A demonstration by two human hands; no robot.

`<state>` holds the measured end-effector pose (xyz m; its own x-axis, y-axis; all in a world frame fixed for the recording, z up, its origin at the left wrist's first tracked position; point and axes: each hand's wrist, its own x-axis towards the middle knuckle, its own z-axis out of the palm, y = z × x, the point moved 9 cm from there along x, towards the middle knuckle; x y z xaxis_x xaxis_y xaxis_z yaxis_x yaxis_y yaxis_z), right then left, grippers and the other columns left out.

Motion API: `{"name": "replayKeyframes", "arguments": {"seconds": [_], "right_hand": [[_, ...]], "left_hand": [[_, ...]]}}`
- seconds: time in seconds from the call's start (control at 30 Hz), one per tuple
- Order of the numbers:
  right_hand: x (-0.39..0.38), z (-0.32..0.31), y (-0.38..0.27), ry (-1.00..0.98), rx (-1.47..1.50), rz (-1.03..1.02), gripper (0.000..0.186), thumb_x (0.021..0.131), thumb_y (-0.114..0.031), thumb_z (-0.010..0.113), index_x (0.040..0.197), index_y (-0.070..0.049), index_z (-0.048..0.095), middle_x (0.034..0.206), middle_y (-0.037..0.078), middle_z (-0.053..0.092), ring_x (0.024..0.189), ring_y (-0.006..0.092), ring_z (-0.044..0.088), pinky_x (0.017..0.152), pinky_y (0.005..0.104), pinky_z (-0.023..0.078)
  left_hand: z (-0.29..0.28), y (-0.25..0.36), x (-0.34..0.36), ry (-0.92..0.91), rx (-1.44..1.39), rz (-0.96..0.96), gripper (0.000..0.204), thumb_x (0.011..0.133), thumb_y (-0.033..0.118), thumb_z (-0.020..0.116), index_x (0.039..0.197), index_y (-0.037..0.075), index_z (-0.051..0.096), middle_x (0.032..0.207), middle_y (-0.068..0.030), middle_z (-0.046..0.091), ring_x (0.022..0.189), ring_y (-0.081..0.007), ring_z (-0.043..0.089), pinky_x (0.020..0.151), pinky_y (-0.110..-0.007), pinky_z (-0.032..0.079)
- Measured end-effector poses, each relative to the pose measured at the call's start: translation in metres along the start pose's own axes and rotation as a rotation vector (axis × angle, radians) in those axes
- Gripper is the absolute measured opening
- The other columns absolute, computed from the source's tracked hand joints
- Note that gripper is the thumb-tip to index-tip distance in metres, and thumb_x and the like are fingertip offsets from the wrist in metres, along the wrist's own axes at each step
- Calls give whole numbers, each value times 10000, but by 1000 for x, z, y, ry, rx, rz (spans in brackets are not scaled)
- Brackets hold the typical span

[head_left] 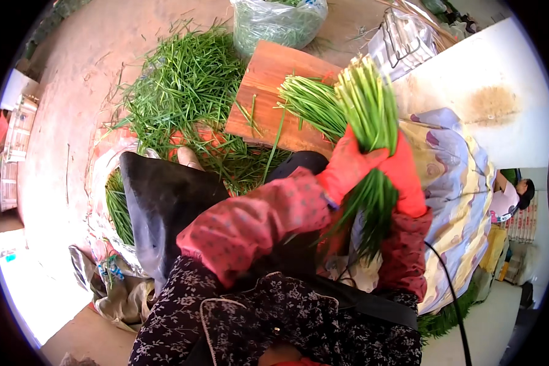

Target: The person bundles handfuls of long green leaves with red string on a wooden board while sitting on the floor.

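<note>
Both of my hands, in orange-red gloves, close round one thick bunch of garlic chives (367, 100). Its pale cut ends point up and away from me, and the dark green leaves hang down toward my lap. My left hand (349, 168) wraps the bunch from the left, thumb across the front. Against its right side presses my right hand (404, 177), fingers partly hidden behind the stems. Just beyond, more chives (313, 105) lie on an orange-brown wooden board (265, 76), their right end covered by the held bunch.
A large heap of loose green leaves (186, 85) spreads on the floor left of the board. Behind it stands a clear plastic bag (280, 27) of greens. A patterned cloth (460, 177) lies at right, beside a black cable (451, 287). Another person (511, 194) is at far right.
</note>
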<state>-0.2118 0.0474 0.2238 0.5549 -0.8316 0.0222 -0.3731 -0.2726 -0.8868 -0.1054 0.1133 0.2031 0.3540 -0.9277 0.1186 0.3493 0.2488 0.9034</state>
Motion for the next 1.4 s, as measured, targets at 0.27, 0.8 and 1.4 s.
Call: {"name": "replayKeyframes", "arguments": {"seconds": [0.27, 0.8, 1.4], "right_hand": [[93, -14, -31, 29, -629, -375, 816, 652, -108, 735, 1387, -163, 385, 1105, 221, 587, 988, 383, 586, 829, 410, 481], [161, 86, 110, -331, -822, -197, 809, 614, -140, 739, 1344, -132, 390, 1041, 169, 583, 928, 363, 586, 778, 444, 486], [52, 62, 108, -238, -435, -83, 262, 810, -162, 628, 1064, -97, 644, 918, 139, 659, 841, 321, 627, 720, 358, 508]], "left_hand": [[-9, -68, 82, 39, 128, 0, 446, 713, 263, 724, 1100, 87, 590, 1038, -156, 575, 1015, -323, 523, 851, -364, 434], [-67, -50, 132, -347, 1520, 441, 1005, 654, 447, 749, 1423, 24, 259, 1381, -201, 393, 1302, -371, 335, 1072, -498, 258], [-86, -131, 113, -671, 1953, 213, 1225, 542, 521, 800, 1455, 39, 141, 1421, -260, 273, 1269, -468, 305, 1023, -618, 233]]}}
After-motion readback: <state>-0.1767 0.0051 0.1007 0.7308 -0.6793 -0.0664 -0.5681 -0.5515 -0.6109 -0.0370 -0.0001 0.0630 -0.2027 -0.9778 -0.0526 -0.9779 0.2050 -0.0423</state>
